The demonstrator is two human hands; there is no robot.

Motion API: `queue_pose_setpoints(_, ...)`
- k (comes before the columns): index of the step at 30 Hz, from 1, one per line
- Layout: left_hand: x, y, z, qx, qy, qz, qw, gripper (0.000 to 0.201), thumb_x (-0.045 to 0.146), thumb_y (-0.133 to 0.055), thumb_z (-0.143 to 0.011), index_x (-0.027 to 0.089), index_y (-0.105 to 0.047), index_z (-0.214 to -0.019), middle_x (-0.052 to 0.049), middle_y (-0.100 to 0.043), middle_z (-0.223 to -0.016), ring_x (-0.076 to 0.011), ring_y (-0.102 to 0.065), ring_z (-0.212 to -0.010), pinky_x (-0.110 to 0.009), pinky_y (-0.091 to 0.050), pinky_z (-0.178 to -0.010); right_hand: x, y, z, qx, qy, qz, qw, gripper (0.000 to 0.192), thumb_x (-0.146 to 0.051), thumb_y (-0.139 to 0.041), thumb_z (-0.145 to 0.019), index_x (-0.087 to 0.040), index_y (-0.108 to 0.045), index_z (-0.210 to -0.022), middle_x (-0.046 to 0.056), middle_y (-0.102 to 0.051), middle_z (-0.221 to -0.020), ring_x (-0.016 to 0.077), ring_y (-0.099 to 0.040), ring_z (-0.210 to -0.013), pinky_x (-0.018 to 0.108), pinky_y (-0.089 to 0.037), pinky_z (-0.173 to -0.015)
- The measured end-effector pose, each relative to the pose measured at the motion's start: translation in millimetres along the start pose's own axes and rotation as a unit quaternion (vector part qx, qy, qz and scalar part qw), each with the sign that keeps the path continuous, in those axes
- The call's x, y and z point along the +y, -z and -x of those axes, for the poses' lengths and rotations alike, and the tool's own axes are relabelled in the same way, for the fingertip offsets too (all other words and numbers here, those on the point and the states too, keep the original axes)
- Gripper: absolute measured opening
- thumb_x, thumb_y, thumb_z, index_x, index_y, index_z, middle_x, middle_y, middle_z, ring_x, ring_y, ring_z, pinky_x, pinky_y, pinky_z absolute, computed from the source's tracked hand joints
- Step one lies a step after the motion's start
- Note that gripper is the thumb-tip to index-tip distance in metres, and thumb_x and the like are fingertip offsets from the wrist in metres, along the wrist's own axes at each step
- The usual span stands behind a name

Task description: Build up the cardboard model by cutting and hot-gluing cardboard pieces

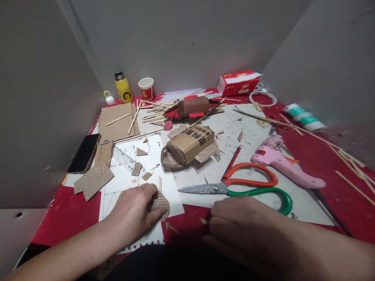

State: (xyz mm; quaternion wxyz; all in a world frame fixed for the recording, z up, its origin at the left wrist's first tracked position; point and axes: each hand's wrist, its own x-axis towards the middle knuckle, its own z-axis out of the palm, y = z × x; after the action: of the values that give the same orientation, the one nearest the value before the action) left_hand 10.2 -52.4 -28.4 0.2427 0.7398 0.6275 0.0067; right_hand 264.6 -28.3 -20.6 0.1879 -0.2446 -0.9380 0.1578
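Observation:
My left hand (137,208) is closed, its thumb and finger at the left edge of a small corrugated cardboard piece (163,203) with a narrow strip at its top. Beneath both lies a paper sheet with drawn lines (172,201). My right hand (234,218) is curled near the table's front edge, and its fingertips are hidden. Just beyond it rest scissors (216,189) with one orange and one green handle. Farther back sits a rounded cardboard model (191,144) with printed characters and corrugated flaps.
A pink glue gun (281,160) lies right of the scissors, beside a red pencil (233,162). At left are a phone (84,153), corrugated scraps (96,179) and a clear ruler (127,159). Behind stand a brown-and-red model (193,107), wooden sticks (154,113), a yellow bottle (123,88) and a paper cup (146,90).

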Motion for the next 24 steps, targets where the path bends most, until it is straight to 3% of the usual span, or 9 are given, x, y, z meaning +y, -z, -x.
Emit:
queue_pose_setpoints(3,-2,-4.9,3,-0.001,0.027,0.105,0.994,0.013,0.029,-0.062,-0.08,0.021,-0.053,-0.077,0.001,-0.06,-0.071,-0.0167,-0.052,-0.067,-0.028,-0.035,-0.059,12,6,0,-0.102,0.048,0.014,0.994,0.023,-0.016,-0.053,-0.093,-0.024,-0.051,-0.071,-0.003,-0.056,-0.063,0.013,-0.047,-0.054,0.03,-0.035,-0.052)
queue_pose_setpoints(5,-4,-2.4,6,-0.006,0.029,0.198,0.98,0.013,0.03,-0.06,-0.081,0.02,-0.054,-0.076,0.001,-0.059,-0.069,-0.0155,-0.052,-0.066,-0.028,-0.038,-0.059,18,12,-1,-0.112,0.048,0.003,0.993,0.023,-0.015,-0.053,-0.093,-0.023,-0.05,-0.072,-0.003,-0.055,-0.065,0.012,-0.045,-0.056,0.029,-0.034,-0.053)
queue_pose_setpoints(8,-9,10.9,9,0.006,0.026,0.313,0.949,0.019,0.036,-0.059,-0.084,0.02,-0.056,-0.075,0.002,-0.057,-0.065,-0.0134,-0.052,-0.06,-0.026,-0.042,-0.055,22,23,1,-0.075,0.049,-0.012,0.996,0.025,-0.019,-0.049,-0.097,-0.021,-0.05,-0.072,-0.003,-0.053,-0.064,0.0108,-0.044,-0.056,0.028,-0.031,-0.053)
queue_pose_setpoints(10,-12,23.8,9,0.073,0.009,0.324,0.943,0.018,0.037,-0.061,-0.085,0.02,-0.06,-0.079,0.002,-0.06,-0.066,-0.0132,-0.055,-0.059,-0.025,-0.045,-0.054,23,29,3,-0.036,0.041,0.004,0.999,0.027,-0.023,-0.046,-0.1,-0.021,-0.051,-0.073,-0.002,-0.052,-0.063,0.0113,-0.045,-0.055,0.028,-0.031,-0.054)
queue_pose_setpoints(14,-16,46.3,-1,0.252,-0.064,0.216,0.941,0.011,0.032,-0.067,-0.083,0.025,-0.067,-0.092,0.001,-0.07,-0.081,-0.0137,-0.064,-0.069,-0.026,-0.052,-0.063,25,37,8,-0.005,0.002,0.014,1.0,0.031,-0.023,-0.041,-0.102,-0.021,-0.051,-0.073,-0.002,-0.051,-0.061,0.0122,-0.047,-0.053,0.029,-0.035,-0.056)
queue_pose_setpoints(19,-22,54.9,-24,0.356,-0.162,0.092,0.916,0.022,0.02,-0.065,-0.086,0.021,-0.06,-0.107,-0.001,-0.071,-0.09,-0.0139,-0.068,-0.073,-0.025,-0.055,-0.063,28,33,9,0.014,-0.008,0.004,1.0,0.03,-0.024,-0.042,-0.102,-0.02,-0.05,-0.073,-0.003,-0.051,-0.061,0.0109,-0.047,-0.053,0.026,-0.037,-0.054)
queue_pose_setpoints(22,-32,54.1,-36,0.42,-0.272,-0.075,0.862,0.036,0.008,-0.064,-0.084,0.017,-0.059,-0.119,-0.007,-0.073,-0.095,-0.0176,-0.068,-0.079,-0.031,-0.055,-0.073,31,30,3,0.052,-0.022,-0.011,0.998,0.024,-0.023,-0.046,-0.1,-0.02,-0.052,-0.077,-0.003,-0.054,-0.063,0.0105,-0.05,-0.055,0.025,-0.04,-0.053)
queue_pose_setpoints(24,-38,54.0,-42,0.436,-0.338,-0.151,0.82,0.042,0.003,-0.065,-0.081,0.014,-0.06,-0.121,-0.011,-0.074,-0.098,-0.0206,-0.067,-0.082,-0.035,-0.054,-0.075,32,29,-5,0.098,-0.046,-0.036,0.993,0.011,-0.023,-0.05,-0.098,-0.02,-0.055,-0.089,-0.003,-0.058,-0.066,0.0104,-0.054,-0.057,0.023,-0.042,-0.053)
